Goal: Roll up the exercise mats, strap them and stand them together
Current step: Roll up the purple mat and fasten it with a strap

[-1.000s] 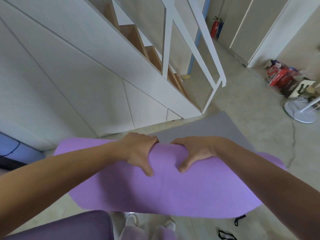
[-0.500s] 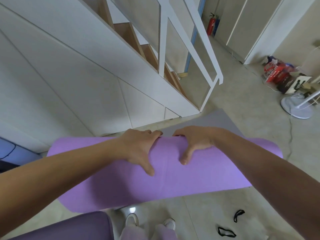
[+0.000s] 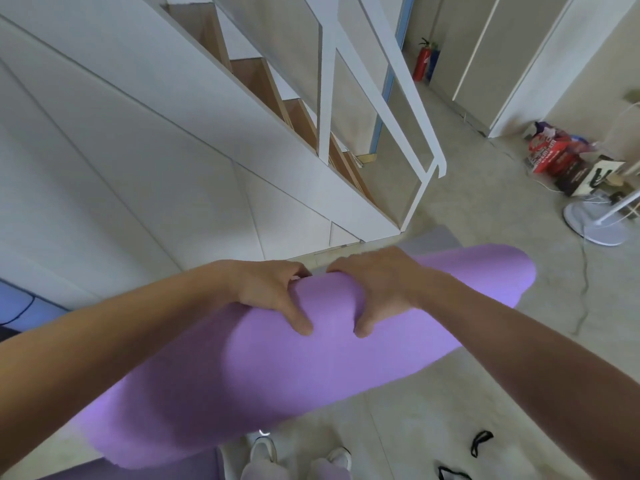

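Two hands side by side on rolled purple mat (image 3: pixel 263 368), crosswise near staircase (image 3: pixel 277 98) foot. Left hand (image 3: pixel 273 292) grips roll, fingers curled over far side, thumb on near face; right hand (image 3: pixel 374 289) likewise. Grey mat (image 3: pixel 433 239) just beyond. Black straps (image 3: pixel 479 443) on floor, lower right.

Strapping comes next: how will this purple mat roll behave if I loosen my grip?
Likely springs open: left hand and right hand both grip the purple mat closed. Probably light, held aloft. Round, so apt to roll.
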A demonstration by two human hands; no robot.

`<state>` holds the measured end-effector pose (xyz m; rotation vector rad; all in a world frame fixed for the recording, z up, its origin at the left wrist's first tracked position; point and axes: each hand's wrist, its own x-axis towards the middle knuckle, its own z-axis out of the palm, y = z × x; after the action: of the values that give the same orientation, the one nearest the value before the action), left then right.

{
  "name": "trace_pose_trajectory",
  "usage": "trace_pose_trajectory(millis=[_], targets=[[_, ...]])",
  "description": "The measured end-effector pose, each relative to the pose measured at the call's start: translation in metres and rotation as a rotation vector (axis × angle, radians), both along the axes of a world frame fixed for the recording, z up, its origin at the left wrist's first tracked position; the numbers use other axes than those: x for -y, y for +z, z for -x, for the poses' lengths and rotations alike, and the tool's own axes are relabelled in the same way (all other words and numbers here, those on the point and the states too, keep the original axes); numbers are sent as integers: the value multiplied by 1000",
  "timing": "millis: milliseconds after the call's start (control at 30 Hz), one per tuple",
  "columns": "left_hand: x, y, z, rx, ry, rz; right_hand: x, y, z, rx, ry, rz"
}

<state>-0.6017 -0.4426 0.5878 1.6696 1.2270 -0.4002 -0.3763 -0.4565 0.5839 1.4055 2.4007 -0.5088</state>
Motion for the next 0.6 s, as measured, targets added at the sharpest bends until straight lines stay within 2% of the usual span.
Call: trace_pose_trajectory(millis=[100,200,267,333,400,467,533,600], targets=[[12,7,-13,-291,-342,-466,-9,4,-8,-100,-175,207],[14,1,-15,-322,-360,-597,-6,3,-11,-188,-257,318],[8,1,-13,-337,-316,-582,0,2,-7,-142,-209,303],[-1,1,-10,-319,-219,-474,9,-3,0,3,-71,142],[-8,1,-6,-214,-75,-292,18,-10,6,112,47,-80],[-12,1,1,-62,54,-114,18,-13,8,111,97,-207],[-12,5,4,13,102,-39,14,-8,7,51,85,-209],[-11,10,2,0,21,-97,7,1,5,21,27,-152]])
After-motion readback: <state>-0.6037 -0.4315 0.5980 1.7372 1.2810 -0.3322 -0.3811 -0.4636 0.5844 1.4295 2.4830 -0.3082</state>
